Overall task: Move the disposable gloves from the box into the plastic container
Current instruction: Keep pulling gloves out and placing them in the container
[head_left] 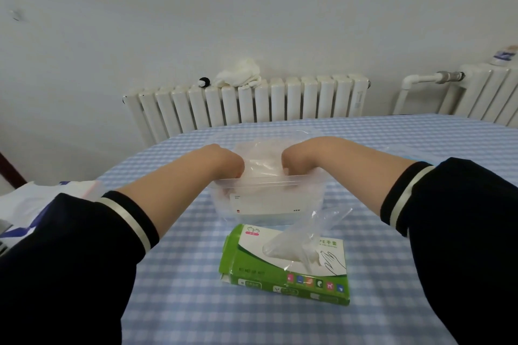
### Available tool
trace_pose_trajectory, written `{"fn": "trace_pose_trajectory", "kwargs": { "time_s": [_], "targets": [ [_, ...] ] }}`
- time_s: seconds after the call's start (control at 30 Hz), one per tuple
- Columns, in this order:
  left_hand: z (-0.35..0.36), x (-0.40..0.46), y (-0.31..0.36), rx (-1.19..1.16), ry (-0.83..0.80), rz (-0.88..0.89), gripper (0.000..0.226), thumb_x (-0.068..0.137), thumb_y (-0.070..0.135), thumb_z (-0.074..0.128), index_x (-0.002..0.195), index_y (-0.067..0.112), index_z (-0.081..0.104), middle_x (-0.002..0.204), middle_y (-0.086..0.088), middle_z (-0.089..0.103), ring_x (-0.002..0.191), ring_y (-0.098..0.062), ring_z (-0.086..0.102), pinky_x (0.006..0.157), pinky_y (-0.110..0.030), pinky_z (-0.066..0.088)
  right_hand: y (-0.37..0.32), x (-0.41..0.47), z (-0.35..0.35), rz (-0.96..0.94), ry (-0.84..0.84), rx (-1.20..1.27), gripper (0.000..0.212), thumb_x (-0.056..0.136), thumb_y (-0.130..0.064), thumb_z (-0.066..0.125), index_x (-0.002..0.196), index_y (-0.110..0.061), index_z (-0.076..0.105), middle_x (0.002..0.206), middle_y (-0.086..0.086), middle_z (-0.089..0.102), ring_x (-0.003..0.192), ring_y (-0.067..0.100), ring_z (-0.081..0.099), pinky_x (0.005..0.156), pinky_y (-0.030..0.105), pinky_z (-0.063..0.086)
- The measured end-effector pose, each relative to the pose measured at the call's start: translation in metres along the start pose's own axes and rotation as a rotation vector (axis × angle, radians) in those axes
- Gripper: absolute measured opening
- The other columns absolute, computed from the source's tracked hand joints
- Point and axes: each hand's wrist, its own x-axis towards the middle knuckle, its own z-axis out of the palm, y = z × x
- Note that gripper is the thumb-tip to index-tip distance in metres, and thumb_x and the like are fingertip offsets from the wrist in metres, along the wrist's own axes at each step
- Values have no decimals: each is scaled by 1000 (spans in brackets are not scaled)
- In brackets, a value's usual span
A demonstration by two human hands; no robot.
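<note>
A clear plastic container (269, 204) with a white label stands mid-table. Both my hands reach down into it from above. My left hand (228, 164) and my right hand (294, 162) are bent at the wrist, their fingers hidden inside among thin clear gloves (263, 159). Whether the fingers grip the gloves cannot be seen. In front of the container lies the green and white glove box (286, 266), flat on the cloth. One clear glove (305, 241) sticks up out of its opening.
The table (196, 302) wears a blue and white checked cloth. A clear lid (420, 152) lies behind my right forearm. White bags (36, 204) sit at the left edge. White radiators (246, 103) line the wall behind, with a white cloth (238, 74) on top.
</note>
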Motion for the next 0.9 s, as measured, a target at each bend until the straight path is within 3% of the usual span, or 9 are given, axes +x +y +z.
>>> {"fn": "trace_pose_trajectory", "kwargs": {
  "time_s": [0.13, 0.23, 0.3, 0.4, 0.5, 0.6, 0.73, 0.8, 0.9],
  "targets": [
    [-2, -2, -3, 50, -73, 92, 20, 95, 26, 50, 87, 14, 63, 86, -1, 57, 74, -17, 47, 74, -28, 40, -1, -28, -21, -17, 90, 36, 38, 96, -40, 55, 110, -6, 66, 112, 3, 65, 102, 25, 61, 87, 32, 45],
    [-13, -8, -6, 108, -65, 197, 37, 94, 21, 57, 59, 16, 47, 65, -3, 40, 58, -15, 34, 61, -26, 33, 8, -48, -36, -26, 182, 140, 31, 95, -34, 59, 113, -11, 69, 110, 1, 69, 99, 18, 64, 85, 30, 48],
    [-23, -17, -9, 116, 8, 209, 28, 94, 16, 59, 66, 13, 58, 65, -5, 41, 56, -11, 37, 61, -25, 34, 16, -58, -39, -42, 237, 216, 22, 94, -28, 61, 104, -13, 72, 95, -4, 71, 85, 8, 64, 73, 23, 46],
    [-35, -31, -22, 113, 227, 161, 9, 95, 19, 60, 92, 20, 68, 79, 9, 58, 74, -12, 53, 73, -27, 42, 26, -70, -35, -47, 348, 341, 14, 94, -24, 60, 98, -17, 71, 85, -10, 71, 81, 3, 63, 63, 18, 41],
    [-33, -40, -35, 103, 554, 78, 17, 95, 11, 51, 96, 20, 65, 91, 3, 60, 83, -19, 51, 72, -31, 37, 28, -83, -23, -58, 550, 435, 12, 95, -31, 59, 94, -23, 68, 72, -11, 69, 72, -2, 58, 58, 19, 34],
    [-25, -61, -24, -267, 735, 208, 12, 98, 24, 52, 95, 24, 63, 89, 10, 62, 78, -8, 53, 67, -24, 37, 14, -104, -11, -118, 644, 598, 25, 91, -48, 59, 85, -25, 67, 58, -9, 61, 51, -2, 52, 55, 22, 32],
    [-7, -94, 8, -700, 537, 418, 16, 93, 41, 58, 85, 30, 66, 78, 18, 67, 64, 4, 58, 63, -19, 43, -6, -125, 9, -185, 313, 598, 36, 80, -62, 61, 89, -28, 69, 70, -12, 70, 49, 4, 58, 63, 25, 46],
    [3, -100, 15, -695, 322, 470, 16, 90, 45, 60, 94, 32, 68, 87, 19, 69, 71, 5, 64, 72, -23, 51, -13, -132, 21, -194, 170, 541, 42, 77, -59, 68, 107, -30, 66, 90, -17, 71, 51, 8, 62, 66, 27, 51],
    [14, -98, 23, -534, 39, 499, 40, 83, 50, 68, 119, 36, 60, 109, 22, 63, 91, 5, 62, 87, -26, 52, -20, -133, 37, -171, 57, 342, 60, 79, -47, 73, 132, -32, 50, 123, -20, 57, 55, 6, 63, 64, 22, 49]
  ]
}}
